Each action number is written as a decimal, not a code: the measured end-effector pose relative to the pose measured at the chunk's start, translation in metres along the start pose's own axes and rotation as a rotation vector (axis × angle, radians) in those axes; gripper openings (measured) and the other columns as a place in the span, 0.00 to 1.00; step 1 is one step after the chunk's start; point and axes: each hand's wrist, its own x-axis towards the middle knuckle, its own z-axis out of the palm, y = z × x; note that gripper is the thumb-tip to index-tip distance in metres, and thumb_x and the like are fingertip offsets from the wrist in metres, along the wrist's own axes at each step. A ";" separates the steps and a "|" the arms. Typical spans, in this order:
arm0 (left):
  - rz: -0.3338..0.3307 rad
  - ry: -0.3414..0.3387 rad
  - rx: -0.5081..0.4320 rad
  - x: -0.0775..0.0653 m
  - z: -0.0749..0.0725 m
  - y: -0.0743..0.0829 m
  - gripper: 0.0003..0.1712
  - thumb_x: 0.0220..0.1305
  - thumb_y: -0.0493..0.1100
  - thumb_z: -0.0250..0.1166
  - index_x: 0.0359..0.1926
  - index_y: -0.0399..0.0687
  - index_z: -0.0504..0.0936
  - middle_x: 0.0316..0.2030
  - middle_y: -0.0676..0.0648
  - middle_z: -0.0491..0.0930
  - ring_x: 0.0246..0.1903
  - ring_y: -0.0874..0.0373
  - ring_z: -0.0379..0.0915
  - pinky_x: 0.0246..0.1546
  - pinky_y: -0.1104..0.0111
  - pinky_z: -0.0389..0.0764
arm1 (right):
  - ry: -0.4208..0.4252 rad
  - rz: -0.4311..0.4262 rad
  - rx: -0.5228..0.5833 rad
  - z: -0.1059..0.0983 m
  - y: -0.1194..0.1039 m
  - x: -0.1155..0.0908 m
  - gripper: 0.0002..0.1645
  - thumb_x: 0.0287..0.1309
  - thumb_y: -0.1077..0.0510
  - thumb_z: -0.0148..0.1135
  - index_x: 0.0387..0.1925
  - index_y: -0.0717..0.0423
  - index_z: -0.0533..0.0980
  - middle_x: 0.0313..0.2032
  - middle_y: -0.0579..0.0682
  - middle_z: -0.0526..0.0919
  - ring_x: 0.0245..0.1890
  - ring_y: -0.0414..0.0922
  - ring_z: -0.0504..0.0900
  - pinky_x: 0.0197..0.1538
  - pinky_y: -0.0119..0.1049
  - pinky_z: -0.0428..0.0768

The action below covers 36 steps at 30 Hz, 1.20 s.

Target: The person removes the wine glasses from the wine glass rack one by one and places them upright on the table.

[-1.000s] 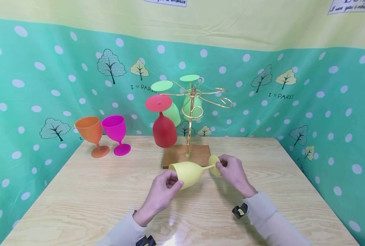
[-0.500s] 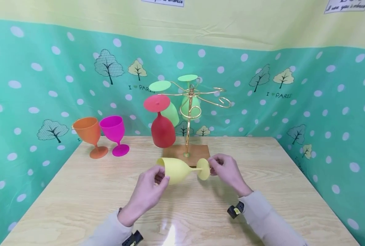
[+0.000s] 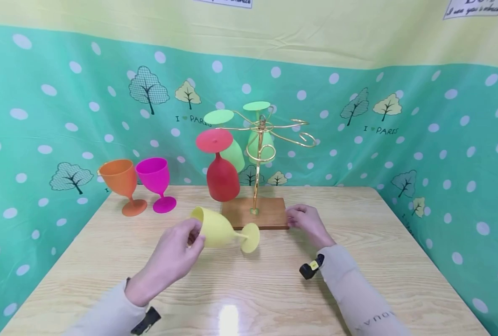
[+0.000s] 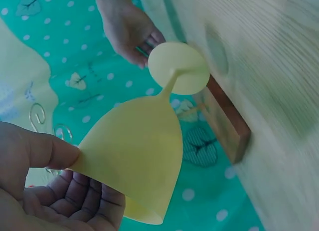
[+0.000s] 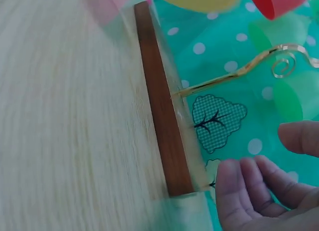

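My left hand [image 3: 171, 254] pinches a yellow goblet [image 3: 217, 228] by its rim, thumb outside and fingers curled at the mouth. The goblet lies sideways in the air over the table, its round foot toward the right; in the left wrist view the bowl [image 4: 137, 146] fills the middle. Beside the right end of the rack's wooden base [image 3: 274, 212] is my right hand [image 3: 309, 224]. The right wrist view shows its thumb and loosely bent fingers [image 5: 234, 186] apart, with nothing between them. A gold wire rack [image 3: 257, 172] rises from that base.
A red goblet [image 3: 222, 177] and two green goblets [image 3: 260, 144] hang upside down on the rack, whose curled arms spread at right and front. An orange goblet [image 3: 120, 179] and a magenta goblet [image 3: 154, 175] stand upright at the table's back left. Dotted cloth [image 3: 421, 116] surrounds the table.
The right hand has let go of the yellow goblet's foot. My left hand has carried the goblet left and tilted its foot slightly downward. The goblets on the rack have not moved.
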 end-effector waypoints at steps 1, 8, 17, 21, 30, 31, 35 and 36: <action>0.000 -0.003 0.018 0.000 -0.003 -0.001 0.08 0.54 0.29 0.61 0.25 0.46 0.74 0.21 0.55 0.70 0.24 0.62 0.68 0.28 0.69 0.75 | 0.001 0.009 0.008 0.000 0.001 0.002 0.19 0.61 0.60 0.56 0.50 0.70 0.73 0.46 0.65 0.77 0.44 0.56 0.78 0.50 0.45 0.80; -0.039 -0.064 0.108 0.007 -0.027 -0.008 0.03 0.54 0.31 0.57 0.28 0.42 0.74 0.20 0.51 0.66 0.21 0.59 0.61 0.22 0.69 0.66 | 0.070 0.045 -0.030 0.008 0.009 0.011 0.21 0.60 0.58 0.58 0.51 0.67 0.72 0.48 0.60 0.76 0.46 0.53 0.77 0.52 0.45 0.77; -0.066 -0.109 0.199 0.021 -0.053 -0.029 0.03 0.54 0.30 0.55 0.31 0.37 0.75 0.19 0.50 0.67 0.19 0.58 0.62 0.19 0.68 0.66 | 0.105 0.045 -0.132 0.013 0.012 0.012 0.22 0.62 0.52 0.58 0.52 0.62 0.71 0.45 0.57 0.75 0.46 0.52 0.73 0.48 0.42 0.74; -0.073 -0.119 0.265 0.028 -0.065 -0.041 0.04 0.54 0.30 0.54 0.30 0.36 0.74 0.17 0.49 0.65 0.16 0.58 0.61 0.17 0.68 0.65 | 0.104 0.065 -0.116 0.013 0.014 0.012 0.28 0.61 0.52 0.58 0.58 0.64 0.67 0.51 0.59 0.74 0.49 0.53 0.74 0.53 0.45 0.74; -0.073 -0.141 0.381 0.046 -0.092 -0.068 0.05 0.55 0.31 0.53 0.24 0.39 0.71 0.15 0.49 0.63 0.13 0.57 0.59 0.15 0.67 0.62 | 0.102 0.101 -0.181 0.010 0.020 0.015 0.26 0.61 0.53 0.59 0.56 0.64 0.70 0.51 0.59 0.75 0.48 0.52 0.75 0.50 0.44 0.74; -0.081 -0.141 0.393 0.047 -0.095 -0.071 0.05 0.55 0.31 0.53 0.24 0.40 0.71 0.15 0.49 0.63 0.13 0.57 0.59 0.15 0.67 0.62 | 0.103 0.097 -0.193 0.010 0.021 0.015 0.26 0.61 0.53 0.59 0.56 0.64 0.70 0.51 0.59 0.75 0.48 0.52 0.75 0.50 0.44 0.74; -0.114 -0.151 0.404 0.052 -0.103 -0.083 0.07 0.55 0.31 0.53 0.22 0.41 0.68 0.14 0.49 0.61 0.13 0.56 0.59 0.14 0.67 0.60 | 0.108 0.089 -0.229 0.010 0.023 0.017 0.27 0.58 0.56 0.61 0.57 0.64 0.71 0.52 0.60 0.76 0.47 0.52 0.75 0.49 0.44 0.74; -0.122 -0.154 0.409 0.053 -0.105 -0.085 0.08 0.54 0.31 0.52 0.21 0.42 0.67 0.14 0.49 0.61 0.13 0.56 0.58 0.14 0.67 0.60 | 0.112 0.088 -0.238 0.010 0.023 0.017 0.27 0.57 0.57 0.62 0.57 0.64 0.72 0.52 0.60 0.76 0.47 0.52 0.75 0.49 0.44 0.74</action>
